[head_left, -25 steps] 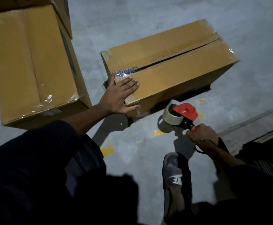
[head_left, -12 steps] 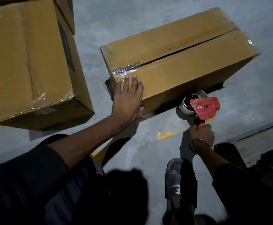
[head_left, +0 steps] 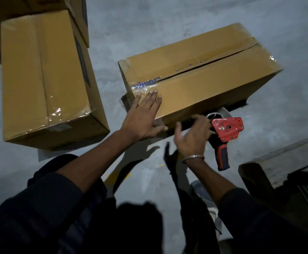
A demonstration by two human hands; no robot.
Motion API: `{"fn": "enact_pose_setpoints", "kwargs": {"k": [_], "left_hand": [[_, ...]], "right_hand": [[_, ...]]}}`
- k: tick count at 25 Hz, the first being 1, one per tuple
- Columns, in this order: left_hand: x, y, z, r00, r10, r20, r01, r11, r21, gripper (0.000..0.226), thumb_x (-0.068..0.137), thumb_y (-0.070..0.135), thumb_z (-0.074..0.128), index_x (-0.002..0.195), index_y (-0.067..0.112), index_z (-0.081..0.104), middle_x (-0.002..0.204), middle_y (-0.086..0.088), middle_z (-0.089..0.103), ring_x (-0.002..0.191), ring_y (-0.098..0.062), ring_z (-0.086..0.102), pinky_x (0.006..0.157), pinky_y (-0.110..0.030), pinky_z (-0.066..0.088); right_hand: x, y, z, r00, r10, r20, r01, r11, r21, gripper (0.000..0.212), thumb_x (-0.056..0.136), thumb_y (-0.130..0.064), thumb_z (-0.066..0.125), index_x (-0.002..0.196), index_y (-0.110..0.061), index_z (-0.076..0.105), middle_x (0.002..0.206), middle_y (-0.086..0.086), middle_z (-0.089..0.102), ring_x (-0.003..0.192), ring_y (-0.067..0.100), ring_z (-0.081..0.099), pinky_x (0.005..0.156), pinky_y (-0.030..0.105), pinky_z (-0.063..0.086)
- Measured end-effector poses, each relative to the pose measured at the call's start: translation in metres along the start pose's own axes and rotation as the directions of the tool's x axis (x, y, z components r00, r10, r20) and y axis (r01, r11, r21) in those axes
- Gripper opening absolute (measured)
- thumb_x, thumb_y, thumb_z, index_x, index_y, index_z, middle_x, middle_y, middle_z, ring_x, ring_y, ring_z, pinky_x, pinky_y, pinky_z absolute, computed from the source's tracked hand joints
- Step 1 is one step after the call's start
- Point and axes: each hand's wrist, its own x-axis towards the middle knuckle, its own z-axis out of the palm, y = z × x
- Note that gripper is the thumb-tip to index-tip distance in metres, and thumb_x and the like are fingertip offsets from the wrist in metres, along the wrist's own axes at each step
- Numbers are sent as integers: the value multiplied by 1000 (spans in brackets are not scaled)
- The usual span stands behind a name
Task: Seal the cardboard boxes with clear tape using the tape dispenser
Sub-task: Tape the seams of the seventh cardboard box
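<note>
Left hand (head_left: 142,120) lies flat on the near corner of the middle cardboard box (head_left: 201,77), fingers (head_left: 152,99) straight and close together, tips right at the crinkled clear tape (head_left: 143,89), thumb down the box's side. Right hand (head_left: 192,136) hangs open and blurred beside the red tape dispenser (head_left: 226,129), its fingers spread and holding nothing; whether they touch it, I cannot tell. The dispenser sits on the concrete floor (head_left: 149,24) against the box's near side. The top seam gapes. A second cardboard box (head_left: 39,74), taped, stands left.
</note>
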Motion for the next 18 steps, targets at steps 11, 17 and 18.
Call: {"fn": "enact_pose_setpoints", "kwargs": {"k": [11,17,18], "left_hand": [[-12,-21,7,996,-72,47,80,971,-223,128,83,65,65,165,4,-12,173,-14,-21,160,-27,-21,131,-52,6],[-12,-17,9,992,-118,36,123,948,-294,125,83,68,61,166,7,-10,174,-10,-20,160,-22,-22,131,-52,6],[-12,-14,7,991,-126,49,135,941,-309,122,83,65,59,166,8,-10,174,-9,-20,160,-22,-22,131,-52,5]], "right_hand": [[122,-26,16,209,-896,392,975,161,-151,81,98,-72,47,144,-5,55,146,20,55,132,36,55,95,46,49],[112,-17,31,212,-950,229,952,147,-270,71,98,-65,52,137,-7,60,140,20,61,125,39,60,90,48,49],[101,-11,35,249,-950,186,937,188,-293,62,100,-56,54,139,-8,59,139,19,62,125,38,61,92,49,49]]}}
